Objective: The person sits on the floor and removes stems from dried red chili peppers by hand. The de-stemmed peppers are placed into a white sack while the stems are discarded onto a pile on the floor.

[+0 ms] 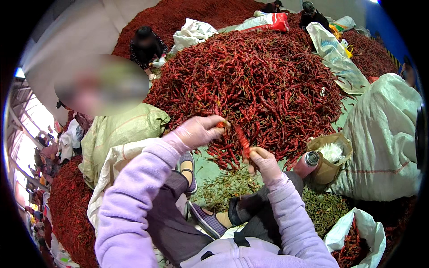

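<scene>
Just above the near edge of a large heap of dried red chilies, my right hand pinches a long wrinkled red chili by its lower end. The chili points up toward my left hand and is blurred. Between the thumb and fingers of that hand is a small orange-red piece, probably part of a chili. The two hands are apart. Below them, loose green-brown stems lie scattered on the pale green floor, between my feet and the heap.
A pink flask and a brown bag stand at right, beside a bulging white woven sack. An open white sack holds chilies at lower right. A yellowish sack lies left. Another person sits beyond the heap.
</scene>
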The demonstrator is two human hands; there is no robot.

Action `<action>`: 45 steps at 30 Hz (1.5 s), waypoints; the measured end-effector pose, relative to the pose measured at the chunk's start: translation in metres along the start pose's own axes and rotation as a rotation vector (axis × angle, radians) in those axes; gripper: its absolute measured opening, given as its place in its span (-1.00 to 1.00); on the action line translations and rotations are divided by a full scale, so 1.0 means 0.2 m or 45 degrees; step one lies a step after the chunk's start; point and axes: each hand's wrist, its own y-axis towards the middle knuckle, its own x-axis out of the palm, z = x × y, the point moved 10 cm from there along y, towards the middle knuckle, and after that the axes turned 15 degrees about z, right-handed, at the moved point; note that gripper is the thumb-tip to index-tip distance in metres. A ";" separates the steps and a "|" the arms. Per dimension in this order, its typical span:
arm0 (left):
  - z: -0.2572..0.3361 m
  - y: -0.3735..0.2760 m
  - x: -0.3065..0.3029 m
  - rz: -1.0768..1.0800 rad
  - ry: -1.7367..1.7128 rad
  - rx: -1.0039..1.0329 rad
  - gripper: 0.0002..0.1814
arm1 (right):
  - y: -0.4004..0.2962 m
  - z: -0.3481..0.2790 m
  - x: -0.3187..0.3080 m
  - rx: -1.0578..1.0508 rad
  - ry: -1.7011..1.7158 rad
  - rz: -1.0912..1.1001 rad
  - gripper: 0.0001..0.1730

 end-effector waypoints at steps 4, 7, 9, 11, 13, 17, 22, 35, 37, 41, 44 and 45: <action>0.18 -0.09 -0.23 0.201 0.176 0.375 -0.79 | -0.02 -0.02 0.11 0.007 0.254 -0.032 -0.70; 0.14 -0.14 -0.20 0.121 -0.267 0.337 -0.80 | 0.01 0.03 0.14 0.113 0.228 -0.022 -0.72; 0.08 -0.17 -0.13 0.029 -0.139 0.443 -0.78 | 0.03 0.06 0.20 0.113 0.192 -0.042 -0.72; -0.11 -0.14 -0.08 -0.016 -0.176 0.260 -0.73 | 0.06 0.06 0.28 0.075 0.130 -0.125 -0.73; -0.30 -0.12 -0.03 -0.031 -0.565 -0.169 -0.70 | 0.11 0.13 0.38 0.151 0.072 -0.094 -0.76; -0.52 -0.12 0.12 -0.192 -1.038 -0.273 -0.67 | 0.17 0.29 0.59 0.214 -0.080 -0.272 -0.70; -0.80 -0.10 0.22 0.037 -1.357 -0.352 -0.71 | 0.27 0.53 0.52 0.350 -0.208 -0.265 -0.72; -1.09 -0.20 0.49 -0.190 -1.069 -0.650 -0.70 | 0.07 0.39 0.81 -0.481 -1.020 -0.946 -0.80; -1.10 -0.19 0.43 -0.134 -0.859 -0.566 -0.67 | 0.21 0.29 0.64 -0.651 -1.195 -0.567 -0.73; -1.17 -0.20 0.51 -0.114 -0.516 -0.379 -0.67 | 0.26 0.05 0.53 -0.803 -1.278 -0.121 -0.71; -1.04 -0.14 0.45 -0.032 -0.119 -0.121 -0.69 | 0.25 0.04 0.63 -1.050 -1.504 -0.296 -0.69; -1.02 -0.15 0.45 -0.042 -0.064 -0.071 -0.69 | 0.26 0.09 0.66 -0.967 -1.617 -0.355 -0.69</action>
